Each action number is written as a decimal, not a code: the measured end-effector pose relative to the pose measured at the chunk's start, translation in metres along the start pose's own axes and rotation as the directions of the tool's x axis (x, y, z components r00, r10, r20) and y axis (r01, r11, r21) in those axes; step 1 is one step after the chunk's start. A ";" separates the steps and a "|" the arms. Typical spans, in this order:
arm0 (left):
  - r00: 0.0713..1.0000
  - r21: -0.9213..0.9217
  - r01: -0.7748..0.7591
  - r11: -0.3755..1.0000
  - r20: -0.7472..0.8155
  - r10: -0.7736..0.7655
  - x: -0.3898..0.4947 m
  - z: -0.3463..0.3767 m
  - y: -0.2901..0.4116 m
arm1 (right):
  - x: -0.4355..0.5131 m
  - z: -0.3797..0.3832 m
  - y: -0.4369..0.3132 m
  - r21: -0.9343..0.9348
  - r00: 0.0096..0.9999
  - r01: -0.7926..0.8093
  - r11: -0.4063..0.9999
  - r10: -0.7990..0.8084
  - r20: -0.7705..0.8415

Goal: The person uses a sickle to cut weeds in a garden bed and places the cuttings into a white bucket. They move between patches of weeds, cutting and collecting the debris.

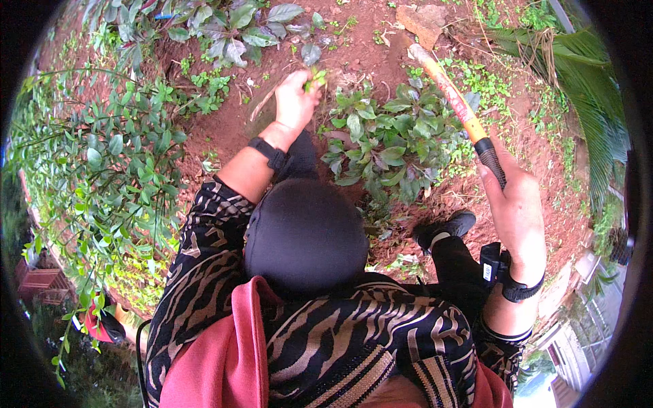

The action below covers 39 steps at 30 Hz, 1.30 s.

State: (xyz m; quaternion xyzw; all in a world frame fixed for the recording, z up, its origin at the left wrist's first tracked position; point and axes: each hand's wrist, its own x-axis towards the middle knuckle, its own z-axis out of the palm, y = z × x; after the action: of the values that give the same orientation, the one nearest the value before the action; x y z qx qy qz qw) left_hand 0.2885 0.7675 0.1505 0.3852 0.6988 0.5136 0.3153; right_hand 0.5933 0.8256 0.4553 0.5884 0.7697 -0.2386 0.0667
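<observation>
My left hand [297,102] is closed around a small green weed [317,77], low over the red soil. A dry brown stalk [262,104] lies just left of its wrist. In my right hand [518,209] is the black grip of a hand tool with a yellow handle [449,92]. The tool slants away from me, and its far end meets the soil beside a rough brown piece [422,24]; I cannot tell whether that is its blade or a stone. A leafy green-purple plant [393,137] grows between both hands.
A tall leafy shrub [127,168] fills the left side. Purple-green plants [234,25] stand at the top. Palm-like fronds [586,92] reach in from the right. My knee [308,237] and black shoe [446,229] are close below. A person in red [99,324] is at lower left.
</observation>
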 end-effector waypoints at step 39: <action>0.986 0.372 0.162 0.914 -0.026 -0.164 -0.014 -0.023 -0.024 | 0.003 -0.003 0.012 0.038 0.999 -0.042 0.998 0.041 0.025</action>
State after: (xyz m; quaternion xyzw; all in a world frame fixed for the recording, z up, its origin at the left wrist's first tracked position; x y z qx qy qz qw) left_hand 0.2717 0.7400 0.1340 0.3800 0.8124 0.3423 0.2801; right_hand 0.6044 0.8321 0.4527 0.6023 0.7518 -0.2589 0.0698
